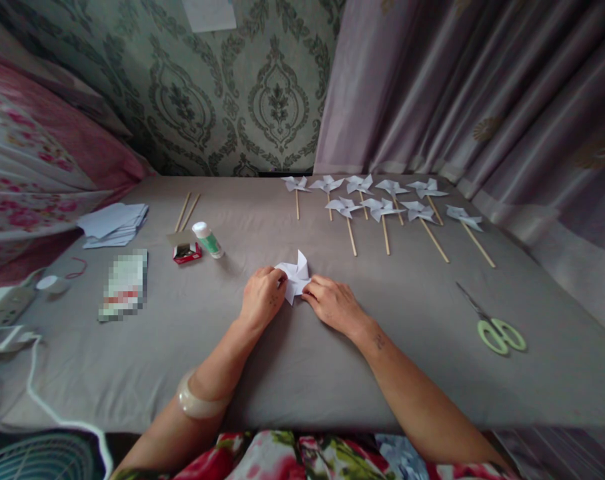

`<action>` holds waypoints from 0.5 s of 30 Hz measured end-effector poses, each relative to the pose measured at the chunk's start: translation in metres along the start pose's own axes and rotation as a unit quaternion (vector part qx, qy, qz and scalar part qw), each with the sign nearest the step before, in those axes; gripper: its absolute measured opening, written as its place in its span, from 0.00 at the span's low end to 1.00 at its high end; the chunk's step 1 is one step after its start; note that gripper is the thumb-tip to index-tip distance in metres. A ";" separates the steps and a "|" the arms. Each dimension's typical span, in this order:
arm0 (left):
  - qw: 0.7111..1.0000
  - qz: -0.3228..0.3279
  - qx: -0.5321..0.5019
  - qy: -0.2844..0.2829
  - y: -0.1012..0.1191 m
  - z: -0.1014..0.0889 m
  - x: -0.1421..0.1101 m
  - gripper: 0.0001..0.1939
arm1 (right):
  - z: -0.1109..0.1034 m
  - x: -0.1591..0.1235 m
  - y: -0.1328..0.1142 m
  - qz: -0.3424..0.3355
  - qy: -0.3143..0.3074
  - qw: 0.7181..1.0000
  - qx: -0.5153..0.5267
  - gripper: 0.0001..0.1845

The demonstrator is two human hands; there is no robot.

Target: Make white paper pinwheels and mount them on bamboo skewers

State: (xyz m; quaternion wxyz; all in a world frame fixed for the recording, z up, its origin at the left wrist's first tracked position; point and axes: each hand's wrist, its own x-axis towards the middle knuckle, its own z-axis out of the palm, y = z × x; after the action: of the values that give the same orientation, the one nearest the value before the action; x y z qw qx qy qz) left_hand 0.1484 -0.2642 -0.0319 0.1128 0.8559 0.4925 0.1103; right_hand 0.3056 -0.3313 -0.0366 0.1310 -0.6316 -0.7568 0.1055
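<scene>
A white paper pinwheel [296,275] without a stick is between my two hands, just above or on the grey cloth of the table. My left hand [265,293] pinches its left blade between thumb and fingers. On the opposite side, my right hand [335,301] has its fingers closed on the lower right blade. One blade points up between the hands. The fingertips partly cover the paper's side edges. Beyond my left hand stand a glue stick [208,240] with a white cap and a small opened red box [187,253] with dark contents.
Several finished pinwheels on sticks [382,209] lie at the back right. Green-handled scissors [492,327] rest at the right. Two wooden sticks [187,212], stacked paper [113,225], a pixelated packet [125,285] and a power strip [7,308] with a white cable are at the left.
</scene>
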 end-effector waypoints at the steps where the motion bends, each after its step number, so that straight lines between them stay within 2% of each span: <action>1: 1.000 0.010 0.015 -0.006 0.001 -0.001 0.000 0.12 | 0.000 0.000 0.000 0.000 0.001 1.000 -0.002 0.12; 6: 0.997 0.042 0.065 -0.025 0.002 -0.002 -0.001 0.15 | 0.000 0.000 0.000 0.006 -0.003 1.000 0.003 0.12; 15: 0.995 0.065 0.069 -0.030 0.001 0.000 -0.002 0.15 | 0.000 0.000 0.000 0.003 0.003 1.000 -0.003 0.12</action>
State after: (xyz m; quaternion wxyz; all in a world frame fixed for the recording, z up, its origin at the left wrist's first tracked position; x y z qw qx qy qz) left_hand 0.1482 -0.2663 -0.0318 0.0608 0.8950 0.4382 0.0574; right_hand 0.3060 -0.3314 -0.0371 0.1309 -0.6344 -0.7550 0.1019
